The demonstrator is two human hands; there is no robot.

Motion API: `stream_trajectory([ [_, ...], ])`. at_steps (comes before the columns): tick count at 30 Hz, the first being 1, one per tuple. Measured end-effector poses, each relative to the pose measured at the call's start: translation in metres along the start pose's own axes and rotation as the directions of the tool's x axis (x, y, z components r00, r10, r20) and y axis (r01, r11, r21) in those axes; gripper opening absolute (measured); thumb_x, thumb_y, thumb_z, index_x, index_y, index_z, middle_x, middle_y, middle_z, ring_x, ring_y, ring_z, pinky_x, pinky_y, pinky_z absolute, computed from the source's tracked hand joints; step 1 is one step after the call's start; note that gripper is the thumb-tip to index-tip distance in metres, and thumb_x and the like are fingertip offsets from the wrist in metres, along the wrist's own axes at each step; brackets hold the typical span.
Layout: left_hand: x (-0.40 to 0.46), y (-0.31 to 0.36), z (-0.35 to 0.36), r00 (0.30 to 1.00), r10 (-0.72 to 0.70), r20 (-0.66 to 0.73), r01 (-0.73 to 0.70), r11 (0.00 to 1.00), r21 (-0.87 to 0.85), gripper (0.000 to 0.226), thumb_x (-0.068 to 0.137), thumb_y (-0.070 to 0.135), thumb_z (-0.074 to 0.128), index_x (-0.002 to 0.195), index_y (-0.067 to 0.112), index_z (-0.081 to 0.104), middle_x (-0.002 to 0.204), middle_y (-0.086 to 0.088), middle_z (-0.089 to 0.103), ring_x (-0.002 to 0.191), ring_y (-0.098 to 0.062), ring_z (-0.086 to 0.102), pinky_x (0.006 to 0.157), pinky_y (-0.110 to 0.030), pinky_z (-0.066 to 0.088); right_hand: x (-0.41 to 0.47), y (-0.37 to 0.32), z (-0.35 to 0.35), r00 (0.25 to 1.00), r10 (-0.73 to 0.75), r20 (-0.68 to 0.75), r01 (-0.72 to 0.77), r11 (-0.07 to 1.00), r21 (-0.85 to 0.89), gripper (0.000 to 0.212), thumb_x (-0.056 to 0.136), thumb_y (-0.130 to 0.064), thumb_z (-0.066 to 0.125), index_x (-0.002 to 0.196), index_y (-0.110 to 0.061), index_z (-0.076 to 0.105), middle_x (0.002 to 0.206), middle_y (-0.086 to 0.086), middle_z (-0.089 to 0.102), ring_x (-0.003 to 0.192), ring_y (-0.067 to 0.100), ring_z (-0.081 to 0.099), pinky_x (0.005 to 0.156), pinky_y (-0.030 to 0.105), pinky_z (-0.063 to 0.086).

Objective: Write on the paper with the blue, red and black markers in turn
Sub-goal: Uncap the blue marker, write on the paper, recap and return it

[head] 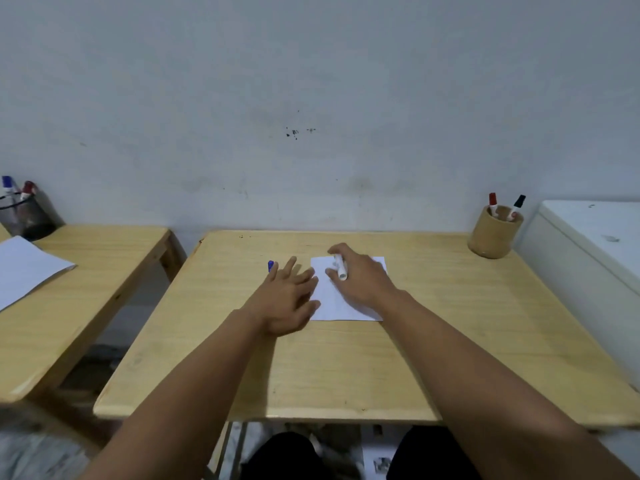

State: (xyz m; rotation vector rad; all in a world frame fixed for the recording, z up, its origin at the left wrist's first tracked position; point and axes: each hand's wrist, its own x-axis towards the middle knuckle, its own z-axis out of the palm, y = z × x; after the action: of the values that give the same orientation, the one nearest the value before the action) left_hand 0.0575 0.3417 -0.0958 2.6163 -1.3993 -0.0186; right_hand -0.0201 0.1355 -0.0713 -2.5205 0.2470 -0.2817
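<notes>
A white sheet of paper (pixel 332 303) lies in the middle of the wooden table (pixel 433 327). My right hand (pixel 360 278) rests on the paper and grips a white marker barrel (pixel 340 268); its tip is hidden under my fingers. My left hand (pixel 289 299) lies flat with fingers spread, its fingertips on the paper's left edge. A blue cap (pixel 270 265) lies on the table just beyond my left hand. A red marker (pixel 492 203) and a black marker (pixel 517 206) stand in a round wooden holder (pixel 493 233) at the table's far right.
A second wooden table (pixel 86 271) at the left carries a sheet of paper (pixel 24 268) and a dark mesh cup (pixel 24 216) with markers. A white cabinet (pixel 588 244) stands against the right side. The wall runs directly behind the tables.
</notes>
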Motion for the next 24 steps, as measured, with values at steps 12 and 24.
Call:
stream_trajectory([
  [12,-0.005,0.001,0.017,0.986,-0.049,-0.159,0.017,0.979,-0.201,0.067,0.093,0.06,0.053,0.148,0.02,0.053,0.161,0.0,0.044,0.152,-0.025,0.033,0.121,-0.051,0.03,0.005,0.026,0.024,0.998,-0.048,0.035,0.054,0.983,-0.177,0.053,0.105,-0.048,0.053,0.154,-0.033,0.04,0.151,-0.004,0.059,0.145,0.019,0.05,0.125,0.054,0.021],
  [24,-0.005,0.0,0.018,0.985,-0.072,-0.16,0.039,0.979,-0.2,0.073,0.092,0.065,0.05,0.152,0.023,0.048,0.164,0.004,0.038,0.155,-0.02,0.025,0.125,-0.044,0.022,0.046,-0.019,0.03,0.933,0.254,-0.255,-0.006,0.719,0.695,0.02,0.103,-0.029,0.065,0.117,-0.024,0.078,0.097,-0.001,0.081,0.076,0.009,0.074,0.063,0.032,0.058],
])
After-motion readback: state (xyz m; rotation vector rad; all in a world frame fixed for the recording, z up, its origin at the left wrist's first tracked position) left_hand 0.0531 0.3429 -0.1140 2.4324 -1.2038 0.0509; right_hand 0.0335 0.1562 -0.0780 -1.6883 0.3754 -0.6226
